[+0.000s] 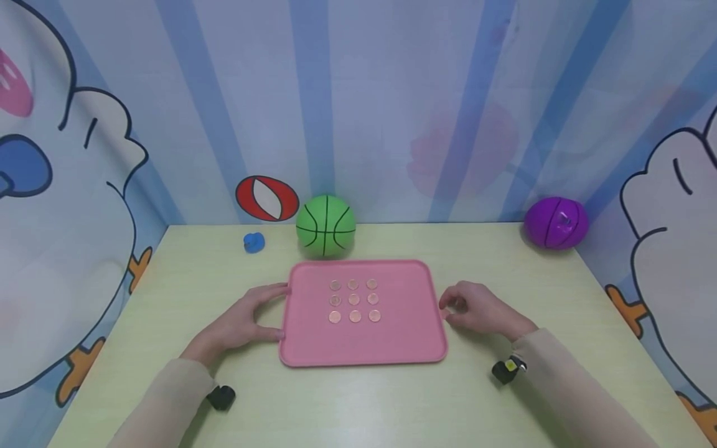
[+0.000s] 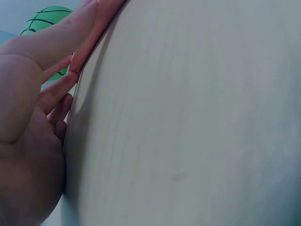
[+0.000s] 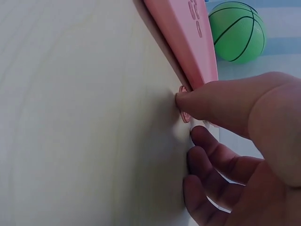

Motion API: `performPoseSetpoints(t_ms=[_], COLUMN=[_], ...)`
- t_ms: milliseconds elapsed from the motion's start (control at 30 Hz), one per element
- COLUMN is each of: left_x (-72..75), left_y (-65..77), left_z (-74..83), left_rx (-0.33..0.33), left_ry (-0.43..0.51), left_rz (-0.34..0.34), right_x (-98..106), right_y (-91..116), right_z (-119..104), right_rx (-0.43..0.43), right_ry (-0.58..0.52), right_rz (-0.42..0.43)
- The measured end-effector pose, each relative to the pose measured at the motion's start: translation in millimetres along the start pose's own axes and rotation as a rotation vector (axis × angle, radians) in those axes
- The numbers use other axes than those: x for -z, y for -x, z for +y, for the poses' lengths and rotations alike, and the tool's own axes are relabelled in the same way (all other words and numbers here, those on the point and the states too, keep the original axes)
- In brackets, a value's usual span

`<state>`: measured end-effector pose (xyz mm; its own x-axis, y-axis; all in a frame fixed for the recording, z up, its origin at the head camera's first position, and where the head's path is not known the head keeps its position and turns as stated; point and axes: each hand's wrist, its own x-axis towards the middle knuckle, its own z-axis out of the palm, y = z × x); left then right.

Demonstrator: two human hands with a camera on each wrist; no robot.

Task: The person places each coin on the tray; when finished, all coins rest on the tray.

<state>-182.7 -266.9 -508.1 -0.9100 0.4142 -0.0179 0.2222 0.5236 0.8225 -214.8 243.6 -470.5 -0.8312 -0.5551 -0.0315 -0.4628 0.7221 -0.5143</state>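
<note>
A pink tray (image 1: pixel 319 342) lies on the table. Several copper-coloured coins (image 1: pixel 355 316) rest in it, laid out in three rows of three. My left hand (image 1: pixel 238 323) is at the tray's left rim, thumb and fingers spread apart with their tips touching the edge. Beside the right rim, my right hand (image 1: pixel 473 308) pinches one coin (image 3: pixel 184 113) between thumb and index finger, low over the tabletop. In the right wrist view that coin stands on edge by the tray's outer wall, and the other fingers (image 3: pixel 200 190) are curled below it.
A green ball (image 1: pixel 326 226) stands just behind the tray, with a small blue duck-shaped toy (image 1: pixel 254 242) to its left. The purple ball (image 1: pixel 556 223) sits at the table's far right corner. A printed cloth backdrop (image 1: pixel 381 112) rises behind the table (image 1: pixel 358 404).
</note>
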Motion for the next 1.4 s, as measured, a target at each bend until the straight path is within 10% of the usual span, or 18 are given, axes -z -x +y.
performPoseSetpoints(t_ms=[500,1400], left_x=[-0.5,-0.2], left_y=[0.8,-0.5], left_z=[0.7,-1.6], left_rx=[0.034,0.026], left_ry=[-0.004,-0.009], left_rz=[-0.003,0.002], right_x=[4.9,5.1], right_y=[-8.1,0.6], right_z=[-2.0,2.8], right_rx=[-0.024,0.022], right_ry=[0.011,-0.042], right_rz=[-0.102,0.001])
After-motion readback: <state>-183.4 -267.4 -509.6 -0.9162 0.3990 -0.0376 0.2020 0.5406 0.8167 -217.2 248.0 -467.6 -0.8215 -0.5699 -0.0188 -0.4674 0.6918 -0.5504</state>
